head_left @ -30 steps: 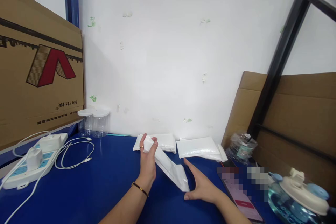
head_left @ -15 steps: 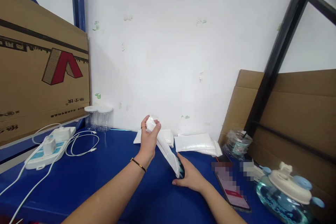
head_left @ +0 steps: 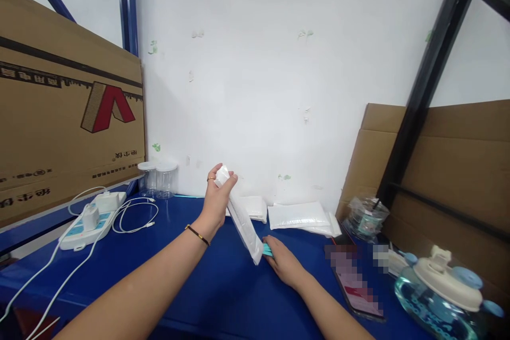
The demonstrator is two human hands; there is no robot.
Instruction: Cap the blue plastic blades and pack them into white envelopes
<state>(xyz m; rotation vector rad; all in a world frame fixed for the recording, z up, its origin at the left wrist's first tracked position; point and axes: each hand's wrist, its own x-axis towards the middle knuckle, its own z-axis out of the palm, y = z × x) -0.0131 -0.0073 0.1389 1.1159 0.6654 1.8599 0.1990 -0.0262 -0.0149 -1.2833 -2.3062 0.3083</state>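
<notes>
Clamping white packet (head_left: 245,231) at its top in left hand's (head_left: 215,203) fingers; pinching teal item (head_left: 267,249) beside packet's bottom with right hand (head_left: 285,263).

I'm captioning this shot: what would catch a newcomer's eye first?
Probably the slim white packet, held slanting by the left hand at mid-view, with a teal item in the right hand at its lower end. Next, the big cardboard box with a red logo, far left.
</notes>
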